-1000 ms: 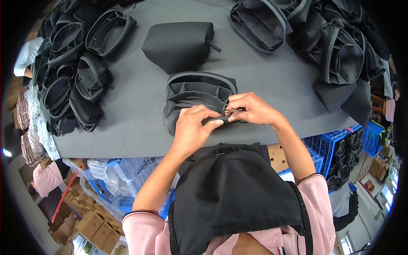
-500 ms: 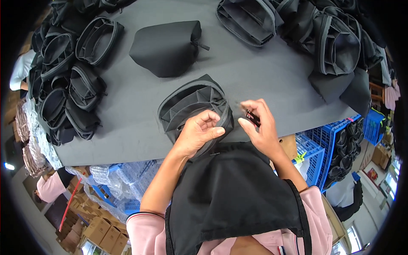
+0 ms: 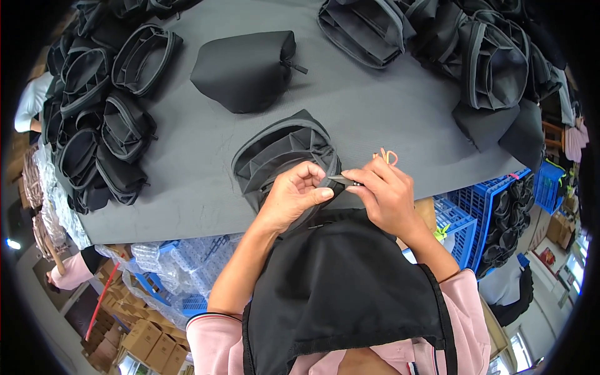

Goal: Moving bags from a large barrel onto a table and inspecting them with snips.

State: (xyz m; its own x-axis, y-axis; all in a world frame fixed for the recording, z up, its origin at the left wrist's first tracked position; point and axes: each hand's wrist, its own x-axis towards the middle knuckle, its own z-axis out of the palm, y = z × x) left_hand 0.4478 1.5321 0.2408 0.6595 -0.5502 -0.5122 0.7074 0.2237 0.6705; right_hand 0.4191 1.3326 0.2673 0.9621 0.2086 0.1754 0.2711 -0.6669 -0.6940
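Pouch (image 3: 272,159), black and open, lies on the table (image 3: 187,165) near its near edge; the left hand (image 3: 294,195) grasps its right rim. The right hand (image 3: 389,195) grips scissors (image 3: 342,180), tip at that rim. Farther off sits a rounded bag (image 3: 242,72), between heaped pouches left (image 3: 81,156) and right (image 3: 500,62).

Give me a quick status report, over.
Left hand holding compartmented black pouch, mouth open. Right hand gripping small bladed tool, tip at the pouch. Rounded black pouch lies beyond, clear of both hands.

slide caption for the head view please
A left hand holds an open black pouch as the right hand holds a bladed tool near its rim.
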